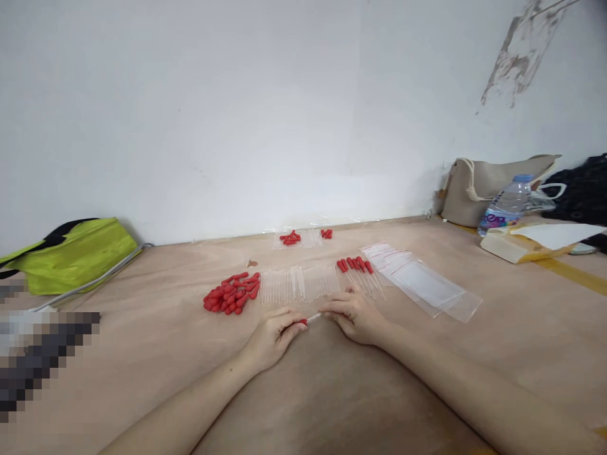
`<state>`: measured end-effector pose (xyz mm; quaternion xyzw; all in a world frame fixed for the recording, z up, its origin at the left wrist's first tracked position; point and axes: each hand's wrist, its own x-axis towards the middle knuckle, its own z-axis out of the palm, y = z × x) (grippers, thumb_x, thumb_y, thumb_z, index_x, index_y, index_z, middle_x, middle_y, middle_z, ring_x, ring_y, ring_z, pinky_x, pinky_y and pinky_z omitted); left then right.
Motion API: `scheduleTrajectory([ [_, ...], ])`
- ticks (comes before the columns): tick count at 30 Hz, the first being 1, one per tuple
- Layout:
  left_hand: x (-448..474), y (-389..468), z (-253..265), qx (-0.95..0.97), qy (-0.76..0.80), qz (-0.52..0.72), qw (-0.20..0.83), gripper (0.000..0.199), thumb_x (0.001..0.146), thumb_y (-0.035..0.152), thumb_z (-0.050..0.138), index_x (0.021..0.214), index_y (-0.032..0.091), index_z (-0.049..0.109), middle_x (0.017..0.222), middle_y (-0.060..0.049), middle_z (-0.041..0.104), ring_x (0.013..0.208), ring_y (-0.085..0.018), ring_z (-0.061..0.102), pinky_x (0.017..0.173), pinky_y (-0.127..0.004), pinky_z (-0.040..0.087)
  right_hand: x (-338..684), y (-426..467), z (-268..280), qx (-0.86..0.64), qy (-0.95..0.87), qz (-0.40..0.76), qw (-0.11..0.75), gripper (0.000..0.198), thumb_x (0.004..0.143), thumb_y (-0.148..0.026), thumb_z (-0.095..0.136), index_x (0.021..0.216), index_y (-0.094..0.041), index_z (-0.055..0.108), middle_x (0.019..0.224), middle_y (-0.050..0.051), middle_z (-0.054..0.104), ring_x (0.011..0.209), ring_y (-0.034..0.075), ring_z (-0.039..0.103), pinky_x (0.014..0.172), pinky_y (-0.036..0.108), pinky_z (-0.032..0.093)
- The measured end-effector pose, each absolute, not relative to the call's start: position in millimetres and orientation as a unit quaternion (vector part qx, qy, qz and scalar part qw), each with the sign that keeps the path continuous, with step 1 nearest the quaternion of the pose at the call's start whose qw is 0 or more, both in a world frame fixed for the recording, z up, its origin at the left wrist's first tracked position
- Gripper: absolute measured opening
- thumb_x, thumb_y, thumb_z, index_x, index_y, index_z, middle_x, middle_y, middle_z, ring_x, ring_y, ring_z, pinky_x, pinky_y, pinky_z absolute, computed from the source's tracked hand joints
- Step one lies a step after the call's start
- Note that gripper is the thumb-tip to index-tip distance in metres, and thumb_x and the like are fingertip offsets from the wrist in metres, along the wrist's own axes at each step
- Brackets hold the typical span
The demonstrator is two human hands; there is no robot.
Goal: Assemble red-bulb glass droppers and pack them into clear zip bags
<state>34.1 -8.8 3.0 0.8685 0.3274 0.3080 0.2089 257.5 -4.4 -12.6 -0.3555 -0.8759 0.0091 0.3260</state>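
My left hand [274,336] pinches a red rubber bulb [304,321], of which only the tip end shows. A thin clear glass tube [315,317] runs from the bulb to my right hand [353,315], whose fingers are closed on its other end. Left of the hands lies a heap of loose red bulbs [231,294]. Behind them a row of clear tubes [296,282] lies side by side. Several droppers with red bulbs fitted [356,264] lie just beyond my right hand.
Clear zip bags [422,281] lie to the right. Near the wall are small groups of red bulbs [290,237]. A lime-green bag [78,256] sits at left. A water bottle [506,205], a beige bag [478,189] and a tissue pack [515,243] stand at right.
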Motion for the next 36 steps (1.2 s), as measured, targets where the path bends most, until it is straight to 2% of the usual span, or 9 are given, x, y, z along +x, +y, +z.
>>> scheduleTrajectory([
  [6,35,-8,1,0.866,0.351,0.311,0.173,0.018,0.085,0.027,0.047,0.085,0.017,0.062,0.076,-0.004,0.060,0.070,-0.014,0.054,0.065,-0.024,0.042,252,-9,-9,-0.365,-0.875,-0.048,0.314,0.023,0.082,-0.014,0.042,0.088,-0.022,0.063,0.077,0.001,0.066,0.064,0.011,0.052,0.069,0.031,0.023],
  [15,36,-9,2,0.883,0.340,0.290,0.146,0.020,0.086,0.029,0.043,0.084,0.017,0.059,0.074,-0.003,0.057,0.068,-0.014,0.051,0.063,-0.025,0.041,241,-16,-12,-0.367,-0.870,-0.031,0.328,0.019,0.082,-0.015,0.042,0.081,-0.020,0.061,0.070,0.000,0.062,0.061,0.010,0.048,0.068,0.030,0.022],
  [20,36,-5,1,0.887,0.330,0.289,0.143,0.020,0.086,0.029,0.044,0.086,0.018,0.060,0.076,-0.004,0.059,0.070,-0.015,0.053,0.065,-0.026,0.042,239,-13,-14,-0.367,-0.872,-0.023,0.323,0.019,0.083,-0.016,0.042,0.084,-0.020,0.061,0.071,0.000,0.063,0.061,0.010,0.049,0.067,0.030,0.023],
  [24,32,2,2,0.887,0.320,0.298,0.146,0.020,0.086,0.028,0.045,0.093,0.019,0.061,0.081,-0.004,0.061,0.074,-0.015,0.056,0.069,-0.027,0.043,238,-12,-7,-0.369,-0.878,-0.049,0.302,0.020,0.084,-0.019,0.042,0.086,-0.020,0.062,0.074,0.002,0.063,0.068,0.012,0.050,0.069,0.031,0.024],
  [27,28,5,2,0.875,0.332,0.320,0.146,0.021,0.085,0.027,0.048,0.101,0.021,0.059,0.089,-0.005,0.061,0.080,-0.016,0.056,0.073,-0.028,0.044,236,-16,-2,-0.381,-0.879,-0.094,0.270,0.019,0.083,-0.023,0.045,0.078,-0.020,0.062,0.072,0.003,0.061,0.071,0.015,0.049,0.068,0.032,0.023],
  [31,24,7,-2,0.828,0.406,0.364,0.133,0.038,0.080,0.029,0.054,0.117,0.022,0.047,0.090,-0.004,0.055,0.071,-0.014,0.052,0.064,-0.026,0.044,240,-19,3,-0.445,-0.848,-0.107,0.266,0.019,0.081,-0.023,0.046,0.070,-0.018,0.061,0.069,0.004,0.061,0.070,0.015,0.050,0.067,0.032,0.023],
  [36,24,9,-3,0.823,0.426,0.347,0.144,0.015,0.078,0.027,0.054,0.091,0.019,0.056,0.066,0.002,0.049,0.056,-0.011,0.046,0.054,-0.022,0.039,271,9,14,-0.645,-0.704,-0.036,0.296,0.022,0.081,-0.029,0.044,0.077,-0.023,0.064,0.073,0.002,0.064,0.073,0.017,0.054,0.068,0.030,0.024],
])
